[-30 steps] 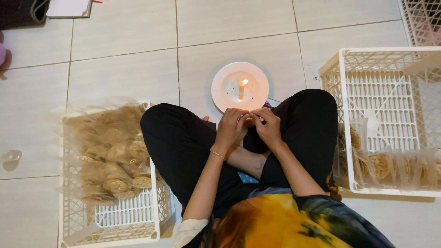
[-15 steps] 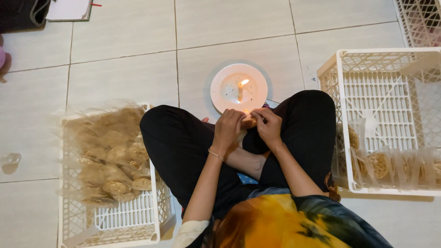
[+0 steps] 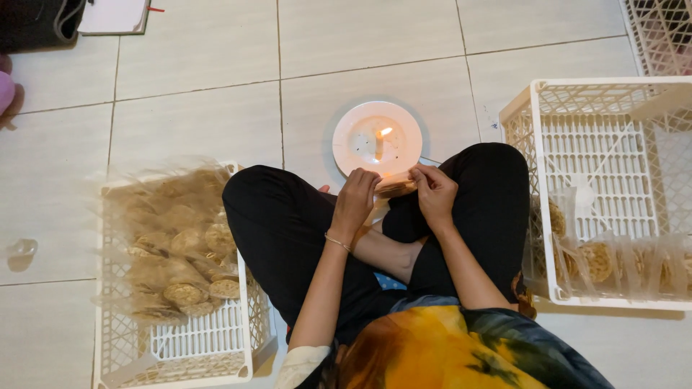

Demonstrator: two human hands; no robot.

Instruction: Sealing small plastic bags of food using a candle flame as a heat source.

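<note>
Pinched between both our hands, a small clear packet of crackers (image 3: 395, 186) sits just above our crossed legs, right at the near rim of the white plate (image 3: 360, 158). Our left hand (image 3: 356, 202) closes its fingers on the packet's left end, and our right hand (image 3: 435, 193) pinches the right end with thumb and fingertips, so the packet spans the short gap between them. We wear a thin bracelet (image 3: 336, 242) on the left wrist.

On the plate just beyond the packet stands a short lit candle (image 3: 379, 142), its flame burning a little above and behind our fingers.

Further out, on our left, a white lattice crate (image 3: 180, 353) rests on the tiled floor (image 3: 360, 43), heaped with clear bags of round brown crackers (image 3: 173, 245). On our right stands a second white crate (image 3: 605, 122), mostly bare at its far end, with a row of packed cracker bags (image 3: 613, 259) along its near side. A third crate's corner (image 3: 659, 32) shows at the top right.
</note>
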